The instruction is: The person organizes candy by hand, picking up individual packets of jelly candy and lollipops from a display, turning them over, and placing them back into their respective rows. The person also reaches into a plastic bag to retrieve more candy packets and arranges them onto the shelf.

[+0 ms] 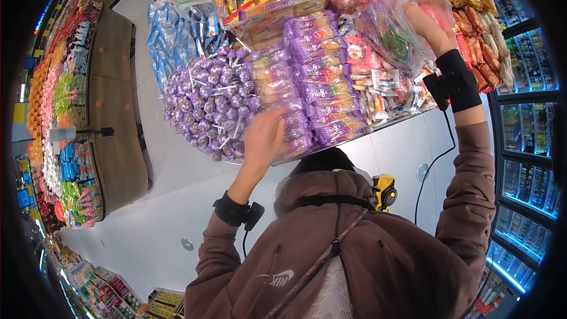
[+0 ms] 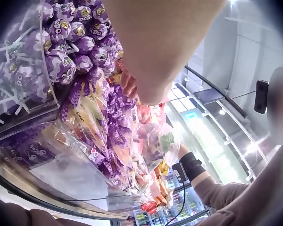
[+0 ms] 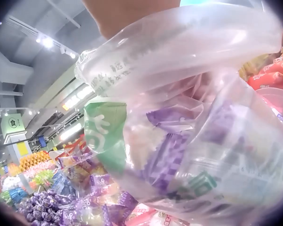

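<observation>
Where the left hand (image 1: 264,137) meets the display, its fingers (image 2: 129,85) lie on the purple candy packets (image 1: 319,77), bent a little at the tips; blur hides whether they pinch a packet or only touch it. Just left of that hand, a heap of purple lollipops (image 1: 207,100) sits behind a clear bin wall (image 2: 19,117). The right hand (image 1: 426,23) is higher over the display, with its fingers clenched round the top of a clear plastic bag (image 1: 397,29). The bag hangs from the grip above the red and white sweets (image 1: 384,91). Inside it, purple and green wrapped candies (image 3: 167,155) press against the film. A black wrist strap (image 1: 458,80) wraps the right forearm, and a brown jacket (image 1: 354,248) covers both arms. Drinks fridges (image 1: 525,142) stand along the right
</observation>
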### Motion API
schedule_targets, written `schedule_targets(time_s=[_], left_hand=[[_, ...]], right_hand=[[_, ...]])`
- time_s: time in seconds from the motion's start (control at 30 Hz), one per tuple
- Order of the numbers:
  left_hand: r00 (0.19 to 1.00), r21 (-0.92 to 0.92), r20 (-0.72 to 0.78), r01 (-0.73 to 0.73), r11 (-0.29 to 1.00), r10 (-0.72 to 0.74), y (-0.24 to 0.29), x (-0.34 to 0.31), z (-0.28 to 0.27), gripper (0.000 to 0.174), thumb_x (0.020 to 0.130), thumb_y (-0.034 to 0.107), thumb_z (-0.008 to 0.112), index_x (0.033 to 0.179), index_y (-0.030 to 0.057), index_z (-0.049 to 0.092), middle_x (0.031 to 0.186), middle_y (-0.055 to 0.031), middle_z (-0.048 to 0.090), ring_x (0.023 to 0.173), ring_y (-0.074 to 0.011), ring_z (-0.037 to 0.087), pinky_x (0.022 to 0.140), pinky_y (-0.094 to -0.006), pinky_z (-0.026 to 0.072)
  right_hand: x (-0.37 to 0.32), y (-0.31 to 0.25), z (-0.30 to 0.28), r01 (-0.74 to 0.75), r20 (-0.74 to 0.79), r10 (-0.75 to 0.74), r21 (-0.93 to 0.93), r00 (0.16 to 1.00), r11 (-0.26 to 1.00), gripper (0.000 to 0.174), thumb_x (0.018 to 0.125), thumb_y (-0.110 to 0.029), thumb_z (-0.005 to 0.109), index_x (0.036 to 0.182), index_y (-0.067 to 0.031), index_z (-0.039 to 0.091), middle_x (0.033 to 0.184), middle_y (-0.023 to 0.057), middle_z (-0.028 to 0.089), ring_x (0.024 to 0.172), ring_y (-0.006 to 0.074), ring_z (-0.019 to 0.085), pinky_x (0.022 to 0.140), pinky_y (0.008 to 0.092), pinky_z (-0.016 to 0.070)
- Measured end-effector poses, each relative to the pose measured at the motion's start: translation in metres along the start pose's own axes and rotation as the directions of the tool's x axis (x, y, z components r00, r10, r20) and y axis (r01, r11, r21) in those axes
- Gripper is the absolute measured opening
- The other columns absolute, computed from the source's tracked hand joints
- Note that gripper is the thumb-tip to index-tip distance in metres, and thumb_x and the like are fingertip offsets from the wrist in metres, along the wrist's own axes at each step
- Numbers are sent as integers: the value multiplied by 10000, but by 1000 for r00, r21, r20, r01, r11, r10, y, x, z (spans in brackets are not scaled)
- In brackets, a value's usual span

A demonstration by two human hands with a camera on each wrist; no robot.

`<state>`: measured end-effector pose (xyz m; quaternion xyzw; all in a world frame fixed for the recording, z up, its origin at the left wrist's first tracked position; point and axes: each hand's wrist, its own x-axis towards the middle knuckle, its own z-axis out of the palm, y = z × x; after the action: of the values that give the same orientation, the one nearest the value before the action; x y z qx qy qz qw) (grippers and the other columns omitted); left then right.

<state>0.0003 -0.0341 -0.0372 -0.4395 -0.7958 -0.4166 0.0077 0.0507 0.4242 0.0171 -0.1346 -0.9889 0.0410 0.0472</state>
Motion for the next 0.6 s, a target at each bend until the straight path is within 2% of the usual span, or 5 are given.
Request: schedule_targets(time_s=[0.13, 0.27, 0.3, 0.43, 0.6], left_hand=[[1000, 12, -3, -6, 1000, 6, 7, 1, -1, 200, 757, 49, 592, 956, 54, 577, 876, -107, 593, 797, -276, 566, 678, -346, 453], [999, 14, -19, -40, 999, 40, 13, 6, 1, 192, 753, 40, 591, 944, 42, 574, 886, -112, 594, 817, -278, 570, 700, -341, 458], [999, 23, -15, -47, 999, 47, 14, 8, 2, 190, 753, 38, 590, 942, 40, 574, 887, -113, 594, 820, -278, 571, 705, -340, 458], [997, 25, 1, -77, 997, 77, 23, 14, 6, 189, 750, 34, 590, 938, 30, 572, 885, -124, 591, 823, -285, 570, 709, -342, 459], [996, 30, 14, -88, 996, 88, 33, 19, 10, 205, 746, 28, 589, 950, 27, 573, 887, -129, 590, 825, -287, 570, 708, -344, 460]], right_hand=[[-3, -1, -1, -94, 7, 94, 93, 996, 991, 218, 782, -119, 484, 935, 3, 579, 910, 225, 601, 872, 368, 572, 761, 428, 430], [-4, -12, -11, -220, 30, 219, 16, 975, 975, 226, 714, -152, 534, 839, 23, 604, 850, 233, 606, 822, 370, 585, 724, 432, 447], [-5, -10, -6, -190, -68, 191, 17, 979, 982, 121, 701, -111, 547, 724, 3, 583, 757, 206, 601, 704, 333, 583, 621, 384, 441], [-13, -5, -9, -199, -115, 209, 93, 971, 976, 126, 660, -107, 574, 621, 11, 553, 621, 173, 595, 583, 290, 594, 545, 370, 450], [-33, -25, -42, -297, -43, 320, 277, 946, 914, 185, 710, -125, 616, 616, 20, 551, 583, 126, 593, 534, 214, 607, 509, 311, 454]])
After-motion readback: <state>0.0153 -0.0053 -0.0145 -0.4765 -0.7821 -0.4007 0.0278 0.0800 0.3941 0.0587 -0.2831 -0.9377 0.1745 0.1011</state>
